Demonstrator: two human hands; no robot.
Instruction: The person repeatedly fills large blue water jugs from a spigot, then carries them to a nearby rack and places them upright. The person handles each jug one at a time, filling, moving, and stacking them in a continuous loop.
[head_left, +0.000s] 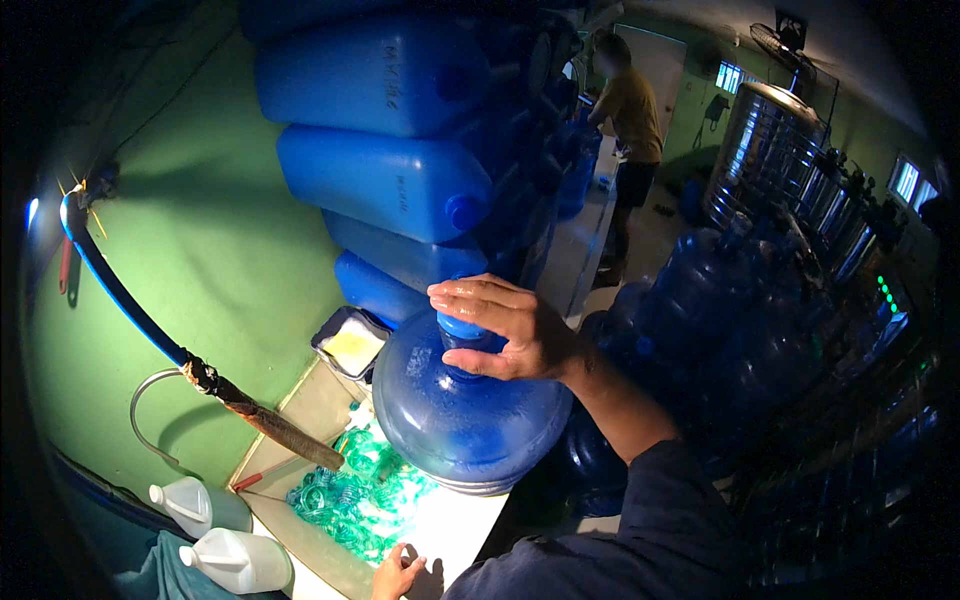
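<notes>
My right hand (510, 326) rests over the blue cap (459, 327) and neck of a large round blue plastic water jug (472, 420), its fingers across the top and the thumb along the near side. The jug stands upright on the white counter (457, 525). At the bottom of the view my left hand (397, 574) lies by the counter's surface, fingers partly curled, with nothing seen in it. Just beyond it is a pile of crumpled green, clear-looking plastic strips or net (360, 487). A dark-rimmed tray (349, 345) with white and yellow contents sits behind the jug.
Blue rectangular containers (382, 180) are stacked behind. A wrapped hose (277, 431) reaches over the counter from the left. Two white jugs (240, 559) stand lower left. More round blue jugs (697, 300) and steel tanks (765, 150) are at right. Another person (634, 112) stands farther back.
</notes>
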